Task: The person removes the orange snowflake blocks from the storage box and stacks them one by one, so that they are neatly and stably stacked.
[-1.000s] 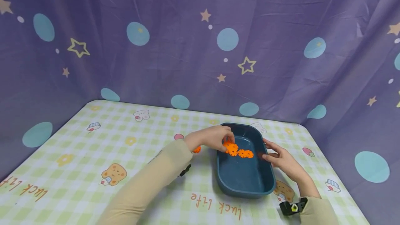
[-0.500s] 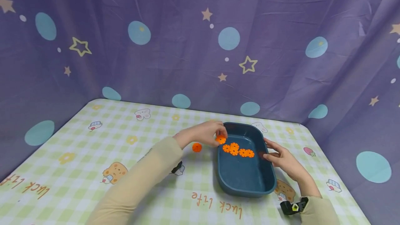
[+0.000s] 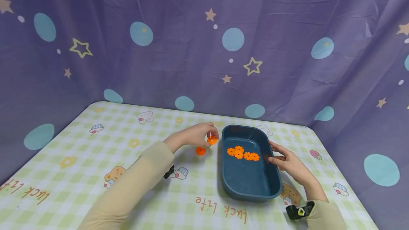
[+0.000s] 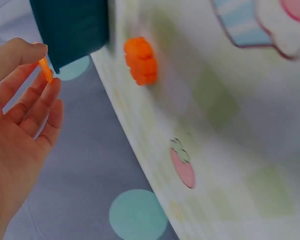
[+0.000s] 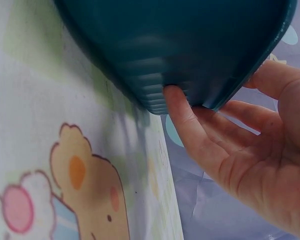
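In the head view my left hand (image 3: 200,135) pinches an orange snowflake disc (image 3: 212,140) between thumb and fingers, just left of the bin. The left wrist view shows this disc (image 4: 45,69) edge-on at the fingertips. Below that hand, a small stack of orange snowflake discs (image 3: 200,151) lies on the tablecloth. Several more flat orange discs (image 3: 238,152) lie inside the dark blue rectangular bin (image 3: 252,184), toward its far half. My right hand (image 3: 289,164) grips the bin's right wall, thumb at the rim and fingers along the outside, as the right wrist view shows.
A green checked tablecloth (image 3: 153,201) with printed cartoons and lettering covers the table. Behind it hangs a purple curtain (image 3: 179,63) with stars and blue ovals. A black strap (image 3: 299,211) sits on the right wrist.
My left hand has drawn back leftward from inside the bin, over its left rim, carrying one orange snowflake disc. The right hand and the bin stay in place.
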Available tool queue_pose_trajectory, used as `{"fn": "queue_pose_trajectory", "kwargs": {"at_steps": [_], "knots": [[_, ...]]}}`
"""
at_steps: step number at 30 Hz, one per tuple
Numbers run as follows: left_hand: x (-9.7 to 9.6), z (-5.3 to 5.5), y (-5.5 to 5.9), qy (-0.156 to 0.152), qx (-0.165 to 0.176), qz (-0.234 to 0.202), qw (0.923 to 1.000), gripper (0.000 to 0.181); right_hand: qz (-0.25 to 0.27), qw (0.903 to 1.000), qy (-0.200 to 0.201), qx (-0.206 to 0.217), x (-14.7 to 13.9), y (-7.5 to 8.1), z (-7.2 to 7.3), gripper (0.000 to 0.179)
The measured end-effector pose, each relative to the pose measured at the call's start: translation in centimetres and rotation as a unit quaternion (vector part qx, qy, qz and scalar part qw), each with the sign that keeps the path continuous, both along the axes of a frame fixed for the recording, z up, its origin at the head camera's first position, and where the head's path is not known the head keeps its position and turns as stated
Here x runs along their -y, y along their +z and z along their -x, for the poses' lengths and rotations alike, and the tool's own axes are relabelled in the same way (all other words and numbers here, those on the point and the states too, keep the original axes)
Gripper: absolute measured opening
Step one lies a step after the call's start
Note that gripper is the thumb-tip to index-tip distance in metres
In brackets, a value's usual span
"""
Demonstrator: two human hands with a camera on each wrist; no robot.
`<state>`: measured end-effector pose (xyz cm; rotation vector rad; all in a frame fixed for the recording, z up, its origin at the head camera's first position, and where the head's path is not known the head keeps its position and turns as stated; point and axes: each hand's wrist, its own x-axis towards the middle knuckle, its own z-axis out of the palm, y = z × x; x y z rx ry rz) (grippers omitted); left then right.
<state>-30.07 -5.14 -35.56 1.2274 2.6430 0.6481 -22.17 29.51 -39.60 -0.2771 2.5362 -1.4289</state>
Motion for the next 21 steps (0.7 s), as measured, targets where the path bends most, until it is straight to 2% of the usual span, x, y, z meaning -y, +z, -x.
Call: {"fn": "queue_pose_trajectory", "kwargs": {"at_steps": [10,21], "knots": [[1.5,-0.1,-1.6,0.01,0.0,0.02,0.9998,0.025,0.003,1.0,0.0,0.001,-0.1,-0.1,0.1,0.067],[2.1,0.2,-3.2,0.02,0.008,0.039,0.999,0.024,-0.001,1.0,-0.002,0.0,-0.1,-0.1,0.1,0.066]]}}
